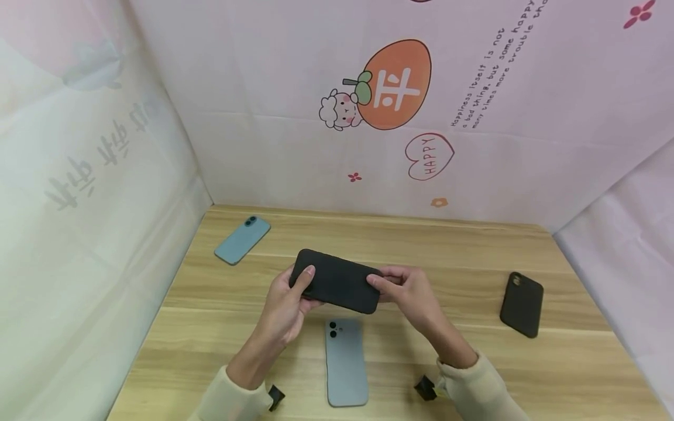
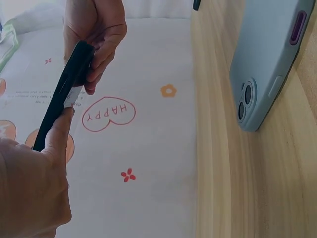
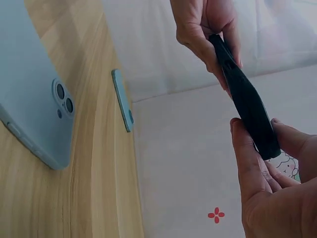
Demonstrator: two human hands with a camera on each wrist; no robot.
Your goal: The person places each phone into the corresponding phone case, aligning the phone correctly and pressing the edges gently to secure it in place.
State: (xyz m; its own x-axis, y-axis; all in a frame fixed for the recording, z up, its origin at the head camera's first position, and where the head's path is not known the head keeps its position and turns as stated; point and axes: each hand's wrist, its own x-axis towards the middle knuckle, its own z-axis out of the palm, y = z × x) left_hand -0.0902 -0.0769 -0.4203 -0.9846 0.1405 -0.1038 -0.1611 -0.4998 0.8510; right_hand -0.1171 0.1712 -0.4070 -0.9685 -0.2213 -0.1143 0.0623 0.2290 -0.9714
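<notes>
Above the middle of the table, both hands hold a black phone case [image 1: 339, 282] by its two ends; whether a phone is inside cannot be told. The left hand [image 1: 284, 304] grips the left end, thumb on the upper face and fingers beneath. At the opposite end the right hand [image 1: 413, 292] pinches the case between thumb and fingers. Both wrist views show the case [image 3: 247, 106] edge-on, with a slot along its side. Just below the hands, a light blue-grey phone [image 1: 346, 365] lies on the wooden table, camera side up.
Toward the back left of the table [image 1: 421, 245] lies a blue phone [image 1: 242, 240], its camera side up. A second black case [image 1: 522, 305] with a camera cutout rests on the right. Printed white cloth [image 1: 284, 158] hangs behind and along both sides.
</notes>
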